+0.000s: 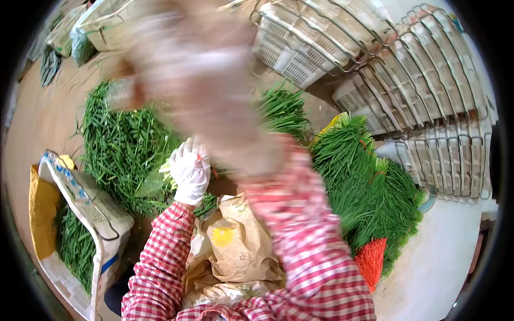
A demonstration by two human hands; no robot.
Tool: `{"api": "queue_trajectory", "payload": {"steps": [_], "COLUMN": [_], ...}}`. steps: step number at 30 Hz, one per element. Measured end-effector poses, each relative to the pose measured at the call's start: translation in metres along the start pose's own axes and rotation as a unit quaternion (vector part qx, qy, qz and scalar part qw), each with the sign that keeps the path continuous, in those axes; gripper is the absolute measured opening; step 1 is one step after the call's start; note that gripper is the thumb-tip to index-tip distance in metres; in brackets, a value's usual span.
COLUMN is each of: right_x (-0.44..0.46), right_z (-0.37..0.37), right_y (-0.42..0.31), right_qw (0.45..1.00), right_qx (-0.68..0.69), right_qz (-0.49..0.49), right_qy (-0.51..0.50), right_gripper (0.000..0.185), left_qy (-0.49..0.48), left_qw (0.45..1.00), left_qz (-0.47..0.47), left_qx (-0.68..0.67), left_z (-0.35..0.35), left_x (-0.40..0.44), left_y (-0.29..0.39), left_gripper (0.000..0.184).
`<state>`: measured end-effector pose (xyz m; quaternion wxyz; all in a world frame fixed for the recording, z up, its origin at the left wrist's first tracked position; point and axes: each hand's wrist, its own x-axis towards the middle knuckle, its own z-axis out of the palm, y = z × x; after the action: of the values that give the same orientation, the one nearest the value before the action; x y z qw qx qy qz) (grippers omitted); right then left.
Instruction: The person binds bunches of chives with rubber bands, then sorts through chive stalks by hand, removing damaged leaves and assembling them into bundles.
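Observation:
My left hand, in a white glove, is closed around the pale stem ends of a small bunch of garlic chives. Leaves of the loose pile of garlic chives spread just beyond it on the left. High and close to the camera, my right hand is badly smeared by motion, so its fingers and anything in them cannot be made out. It hides part of the pile and the floor behind. Tied bundles of garlic chives are heaped to the right, with a bunch of red ties against them.
A white crate holding greens leans at the left, beside a yellow sack. White crates with metal handles are stacked at the upper right. More greens lie ahead. Brown paper wrapping covers my lap.

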<state>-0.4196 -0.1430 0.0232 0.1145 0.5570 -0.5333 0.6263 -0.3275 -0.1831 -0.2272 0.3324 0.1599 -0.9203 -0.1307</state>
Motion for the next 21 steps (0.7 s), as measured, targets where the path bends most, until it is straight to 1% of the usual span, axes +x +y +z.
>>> {"api": "queue_trajectory", "payload": {"steps": [1, 2, 3, 4, 5, 6, 7, 8, 9, 10, 11, 12, 13, 14, 15, 16, 17, 18, 19, 20, 21], "right_x": [0.019, 0.029, 0.028, 0.036, 0.043, 0.027, 0.029, 0.022, 0.016, -0.002, -0.027, -0.062, -0.089, -0.121, -0.149, -0.159, -0.181, -0.200, -0.199, -0.200, -0.200], "right_z": [0.036, 0.059, 0.107, 0.106, 0.106, 0.095, 0.082, 0.056, 0.022, -0.010, -0.029, -0.039, -0.036, -0.032, -0.023, -0.013, -0.003, 0.012, 0.019, 0.023, 0.026], "right_y": [-0.004, -0.001, 0.031, 0.037, 0.043, 0.058, 0.065, 0.072, 0.069, 0.064, 0.070, 0.079, 0.072, 0.069, 0.075, 0.070, 0.079, 0.097, 0.094, 0.095, 0.097], "right_qw": [0.939, 0.938, 0.985, 0.984, 0.954, 0.874, 0.939, 0.962, 0.976, 0.957, 0.950, 0.922, 0.873, 0.868, 0.882, 0.879, 0.928, 0.951, 0.951, 0.951, 0.952], "right_qx": [0.311, 0.295, 0.155, 0.053, -0.062, -0.387, -0.289, -0.249, -0.181, -0.210, -0.246, -0.232, -0.215, -0.142, -0.124, -0.139, -0.133, -0.128, -0.058, -0.080, -0.100], "right_qz": [0.146, 0.177, 0.069, 0.141, 0.182, -0.122, 0.012, 0.026, 0.097, 0.182, 0.179, 0.291, 0.409, 0.430, 0.388, 0.379, 0.287, 0.233, 0.264, 0.261, 0.257], "right_qy": [0.029, -0.035, 0.016, -0.099, -0.230, -0.265, -0.187, -0.113, -0.074, -0.080, -0.071, -0.108, -0.159, -0.202, -0.237, -0.254, -0.196, -0.159, -0.151, -0.143, -0.137], "right_gripper": [0.006, 0.016, 0.021, 0.024, 0.027, 0.029, 0.025, 0.025, 0.024, 0.024, 0.023, 0.023, 0.016, 0.012, 0.020, 0.026, 0.030, 0.029, 0.025, 0.021, 0.018], "left_qy": [0.031, 0.030, 0.010, -0.011, -0.029, -0.043, -0.065, -0.086, -0.122, -0.068, -0.065, -0.037, -0.010, -0.028, -0.030, -0.029, -0.028, -0.024, -0.002, -0.033, -0.035], "left_qw": [0.998, 0.997, 0.995, 0.990, 0.982, 0.972, 0.964, 0.955, 0.952, 0.946, 0.940, 0.945, 0.949, 0.947, 0.949, 0.953, 0.955, 0.956, 0.951, 0.929, 0.928], "left_qz": [0.016, 0.023, -0.002, -0.037, -0.076, -0.114, -0.145, -0.175, -0.195, -0.168, -0.186, -0.164, -0.141, -0.162, -0.163, -0.161, -0.155, -0.147, -0.121, -0.157, -0.151], "left_qx": [-0.061, -0.061, -0.104, -0.139, -0.168, -0.202, -0.214, -0.223, -0.205, -0.268, -0.279, -0.280, -0.282, -0.277, -0.269, -0.256, -0.250, -0.252, -0.283, -0.334, -0.338], "left_z": [0.000, 0.002, 0.005, 0.005, 0.002, -0.001, -0.007, -0.014, -0.027, -0.018, -0.014, -0.007, -0.002, -0.004, -0.003, -0.003, -0.004, -0.001, 0.001, -0.004, -0.008], "left_x": [0.000, 0.002, 0.003, -0.001, -0.006, -0.008, 0.001, 0.011, 0.029, 0.026, 0.026, 0.025, 0.025, 0.025, 0.026, 0.025, 0.025, 0.025, 0.024, 0.025, 0.028], "left_y": [0.000, 0.002, 0.000, -0.003, -0.009, -0.014, -0.008, -0.002, 0.006, 0.001, 0.000, -0.003, -0.005, -0.005, -0.006, -0.008, -0.010, -0.011, -0.011, -0.009, -0.007], "left_gripper": [0.030, 0.030, 0.030, 0.030, 0.031, 0.031, 0.031, 0.031, 0.032, 0.032, 0.032, 0.033, 0.033, 0.034, 0.035, 0.035, 0.036, 0.037, 0.038, 0.039, 0.039]}}
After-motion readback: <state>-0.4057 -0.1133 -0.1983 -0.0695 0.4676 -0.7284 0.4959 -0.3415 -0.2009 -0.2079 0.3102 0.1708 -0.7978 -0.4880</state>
